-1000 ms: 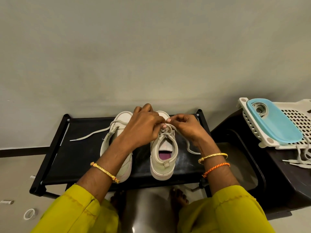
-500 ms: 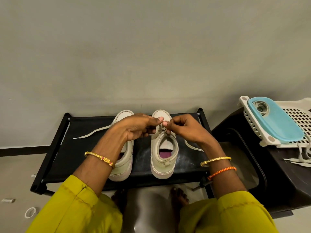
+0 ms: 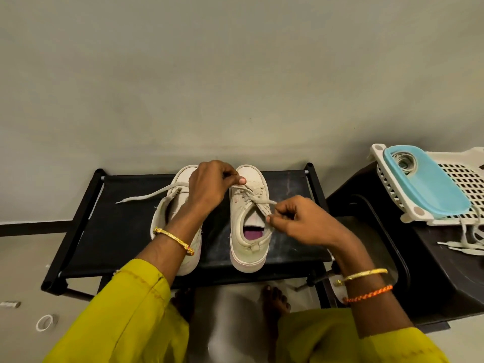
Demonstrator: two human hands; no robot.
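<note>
Two pale cream sneakers stand side by side on a black shoe rack (image 3: 110,231), toes toward the wall. Over the toe end of the right sneaker (image 3: 247,247), my left hand (image 3: 209,187) pinches one end of its lace (image 3: 251,196). My right hand (image 3: 301,221) pinches the other end beside the shoe's opening, and the lace runs taut between the two hands. The left sneaker (image 3: 180,184) is partly hidden under my left forearm. Its loose lace (image 3: 146,196) trails out to the left across the rack.
A dark cabinet (image 3: 419,271) stands right of the rack, carrying a white perforated basket (image 3: 461,179) with a blue tray (image 3: 429,187) and loose laces (image 3: 466,244). My bare feet (image 3: 275,299) show below the rack. A tape ring (image 3: 45,322) lies on the floor at left.
My hands, close together over the right sneaker's laces before, have drawn apart: the left toward the toe, the right back toward me, stretching the lace.
</note>
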